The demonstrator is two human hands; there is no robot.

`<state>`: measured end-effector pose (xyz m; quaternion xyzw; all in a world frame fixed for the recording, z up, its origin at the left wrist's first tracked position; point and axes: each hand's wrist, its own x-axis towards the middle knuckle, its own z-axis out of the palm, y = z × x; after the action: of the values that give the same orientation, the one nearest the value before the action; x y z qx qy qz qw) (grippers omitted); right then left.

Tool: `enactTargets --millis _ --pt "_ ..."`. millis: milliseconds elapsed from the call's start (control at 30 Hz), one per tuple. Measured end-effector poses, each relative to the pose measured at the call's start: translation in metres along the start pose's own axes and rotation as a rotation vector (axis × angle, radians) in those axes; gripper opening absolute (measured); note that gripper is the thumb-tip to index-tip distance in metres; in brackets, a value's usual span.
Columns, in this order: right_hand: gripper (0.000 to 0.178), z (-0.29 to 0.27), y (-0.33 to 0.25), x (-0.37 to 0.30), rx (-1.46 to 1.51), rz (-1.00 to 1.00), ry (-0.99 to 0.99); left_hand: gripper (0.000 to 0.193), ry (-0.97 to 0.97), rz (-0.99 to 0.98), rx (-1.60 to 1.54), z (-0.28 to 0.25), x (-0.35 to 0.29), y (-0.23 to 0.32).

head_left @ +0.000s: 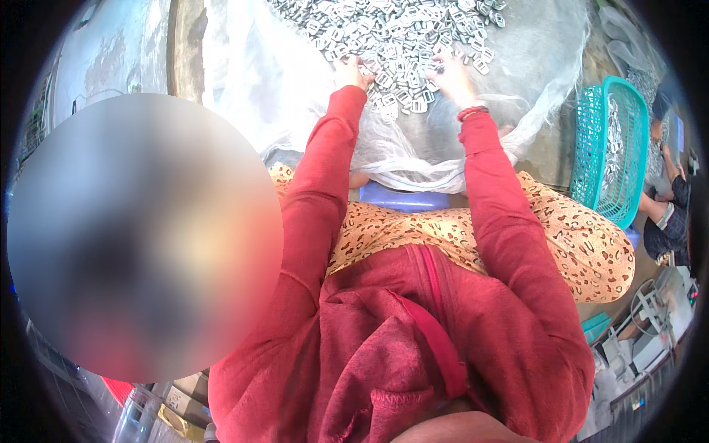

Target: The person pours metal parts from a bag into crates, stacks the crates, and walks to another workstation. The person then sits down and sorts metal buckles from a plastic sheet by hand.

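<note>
A wide heap of small grey metal buckles (399, 44) lies on a translucent white plastic sheet (532, 44) in front of me. At the heap's near left edge my left hand (350, 74) touches the buckles, its visible fingers slightly apart. Across the heap's near tip, my right hand (454, 80) has its fingers pinched together at the right edge. A small dark bit shows at those fingertips, which looks like a buckle. Some loose buckles (419, 105) lie between my two hands.
The sheet's bunched edge (421, 177) runs before my lap, above a blue plastic piece (402, 198). A tall turquoise basket (639, 148) holding more metal pieces stands at my right. Another person's leg (653, 208) shows beyond it. A large blurred round patch hides the left side.
</note>
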<state>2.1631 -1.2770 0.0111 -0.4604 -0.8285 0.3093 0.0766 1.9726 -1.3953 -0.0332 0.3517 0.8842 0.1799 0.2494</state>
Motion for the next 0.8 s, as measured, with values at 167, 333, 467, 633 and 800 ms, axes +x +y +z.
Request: enactTargets --millis 167,333,467,633,800 --pt "0.040 0.033 -0.005 -0.018 -0.108 -0.206 0.107 0.032 -0.379 -0.094 -0.480 -0.035 -0.002 0.022" --pt "0.031 -0.014 -0.023 0.002 1.047 0.277 -0.348 0.022 -0.516 -0.171 -1.527 -0.038 0.010 0.009" --pt "0.031 -0.025 -0.021 0.009 1.293 0.265 -0.538 0.020 -0.585 -0.137 -1.952 -0.047 -0.004 0.022" --pt "0.024 -0.021 -0.006 0.012 1.460 0.160 -0.507 0.018 -0.716 -0.005 -1.815 -0.039 0.024 0.017" --pt "0.021 -0.019 0.003 0.007 1.733 0.407 -0.449 0.037 -0.209 0.157 -0.234 0.001 0.023 0.014"
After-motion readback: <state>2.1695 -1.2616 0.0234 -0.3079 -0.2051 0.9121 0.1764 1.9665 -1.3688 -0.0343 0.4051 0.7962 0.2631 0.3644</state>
